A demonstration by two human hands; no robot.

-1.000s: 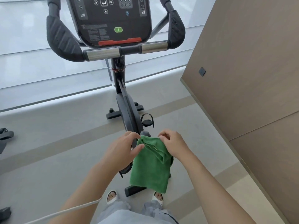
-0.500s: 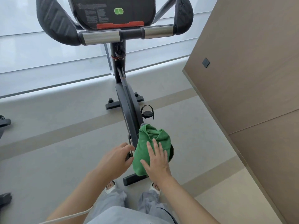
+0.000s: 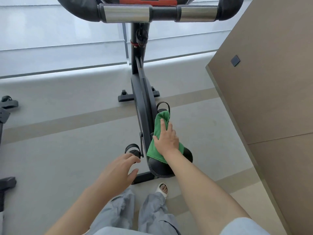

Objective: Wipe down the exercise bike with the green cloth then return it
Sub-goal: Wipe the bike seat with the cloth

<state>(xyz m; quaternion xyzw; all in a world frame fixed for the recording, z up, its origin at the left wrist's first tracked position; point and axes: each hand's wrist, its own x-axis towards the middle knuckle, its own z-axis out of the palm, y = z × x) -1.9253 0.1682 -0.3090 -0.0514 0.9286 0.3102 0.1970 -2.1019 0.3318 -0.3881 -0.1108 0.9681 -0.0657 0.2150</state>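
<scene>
A black exercise bike (image 3: 144, 99) stands in front of me, its handlebar (image 3: 152, 12) across the top of the view. The green cloth (image 3: 160, 126) lies over the front of the black saddle (image 3: 160, 168). My right hand (image 3: 166, 139) presses flat on the cloth, fingers spread and pointing forward. My left hand (image 3: 118, 170) hovers open to the left of the saddle, above the left pedal (image 3: 133, 150), holding nothing. The cloth's middle is hidden under my right hand.
A brown panelled wall (image 3: 271, 82) runs close along the right side. Parts of another machine (image 3: 6, 107) sit at the left edge. My legs and a white sandal (image 3: 163, 189) are just behind the bike's rear foot (image 3: 144, 178). Frosted windows (image 3: 59, 39) lie ahead.
My left hand has let go of the cloth and drawn away to the left. My right hand has gone flat and slid forward along the saddle. The view has tilted downward.
</scene>
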